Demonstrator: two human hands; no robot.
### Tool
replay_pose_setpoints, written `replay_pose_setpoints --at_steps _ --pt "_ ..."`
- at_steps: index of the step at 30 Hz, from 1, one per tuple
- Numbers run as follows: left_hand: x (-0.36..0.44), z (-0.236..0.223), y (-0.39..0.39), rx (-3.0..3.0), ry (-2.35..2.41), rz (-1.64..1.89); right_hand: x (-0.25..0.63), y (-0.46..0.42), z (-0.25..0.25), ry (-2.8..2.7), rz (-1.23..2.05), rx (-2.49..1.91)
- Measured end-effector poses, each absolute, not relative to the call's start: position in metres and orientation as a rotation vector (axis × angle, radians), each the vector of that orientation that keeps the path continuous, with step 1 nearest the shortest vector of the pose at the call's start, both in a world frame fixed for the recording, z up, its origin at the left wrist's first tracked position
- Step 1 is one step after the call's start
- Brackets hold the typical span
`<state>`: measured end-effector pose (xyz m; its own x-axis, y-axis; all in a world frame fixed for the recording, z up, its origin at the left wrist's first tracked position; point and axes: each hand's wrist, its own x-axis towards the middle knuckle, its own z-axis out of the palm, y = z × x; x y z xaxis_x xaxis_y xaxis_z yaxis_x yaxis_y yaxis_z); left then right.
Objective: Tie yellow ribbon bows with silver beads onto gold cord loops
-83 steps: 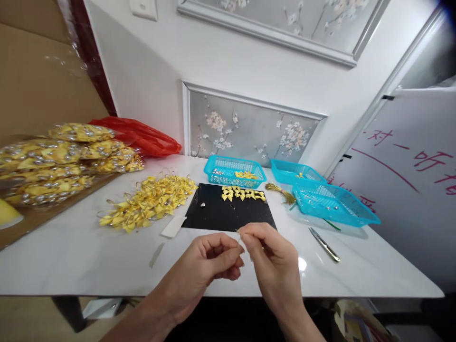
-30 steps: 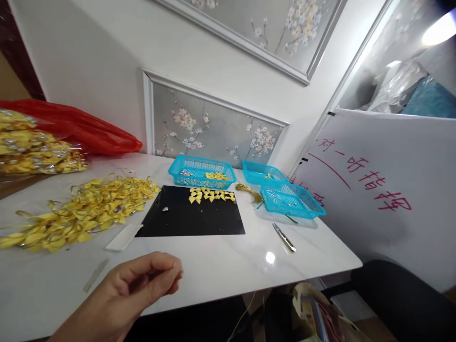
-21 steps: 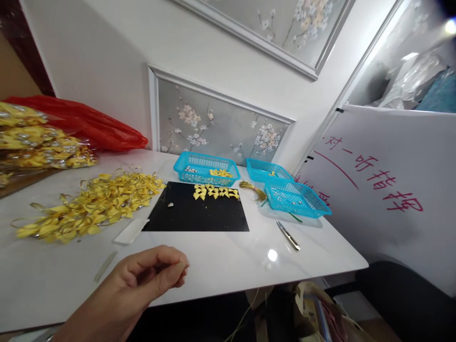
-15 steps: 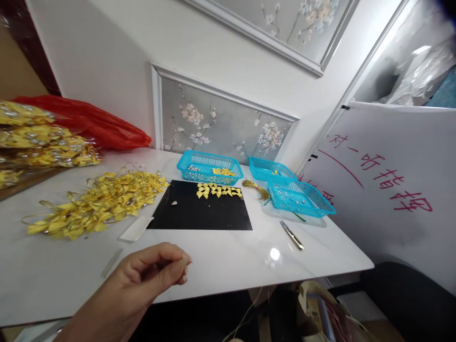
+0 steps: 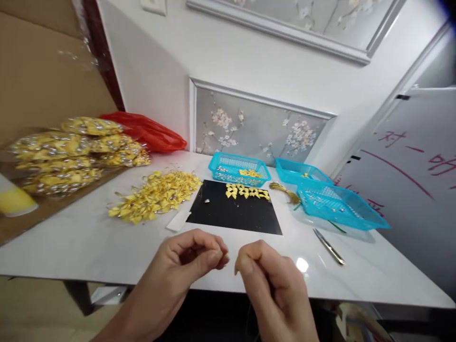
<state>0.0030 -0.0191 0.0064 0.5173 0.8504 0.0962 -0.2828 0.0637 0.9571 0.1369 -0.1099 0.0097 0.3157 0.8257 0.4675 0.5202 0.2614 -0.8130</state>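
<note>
Yellow petal-shaped ornaments with silvery beads, packed in clear plastic [image 5: 60, 147], are stacked on brown cardboard at far left, with a crumpled red plastic bag [image 5: 146, 133] just behind. A loose heap of yellow ornaments with thin looped cords [image 5: 156, 194] spreads over a glossy white table [image 5: 71, 247], near a flat white strip [image 5: 178, 221].

At center, the left hand [image 5: 181, 268] hangs before the near edge of a black rectangular mat [image 5: 231, 216], fingers curled and thumb closed against the forefinger; whether something fine is pinched there cannot be told. On the mat lie one silvery bead [image 5: 207, 201] and rows of small yellow bow-shaped pieces [image 5: 245, 192], touched by neither hand, below a blue plastic mesh basket [image 5: 231, 177].

The right hand [image 5: 272, 280], out of view half a second ago, is now just beside the left but apart from it, thumb and forefinger pressed together; any strand between them is too fine to make out. Its return appears to put both hands back in position for close fingertip work.

Farther right are a bundle of gold-colored cords [image 5: 285, 190], two more blue plastic baskets [image 5: 342, 216] and slim metal snips [image 5: 329, 248].
</note>
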Motion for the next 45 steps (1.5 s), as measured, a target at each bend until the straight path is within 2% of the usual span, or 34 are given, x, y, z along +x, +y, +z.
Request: replay_pose_setpoints --at_steps 7,24,29,38,45 --pt "0.002 0.008 -0.025 1.304 0.518 1.028 0.139 -0.099 0.009 -1.408 0.511 -1.331" --pt "0.003 0.003 -0.024 1.359 0.518 1.131 0.13 -0.094 -0.002 -1.385 0.417 -1.208" --pt "0.001 0.008 -0.016 1.276 0.572 1.267 0.131 -0.096 -0.001 -1.354 0.342 -1.219" --pt "0.001 0.005 -0.02 1.219 0.59 0.964 0.129 -0.096 0.0 -1.239 0.475 -1.154" --pt "0.002 0.003 -0.021 1.203 0.588 0.935 0.128 -0.098 0.002 -1.2 0.494 -1.162"
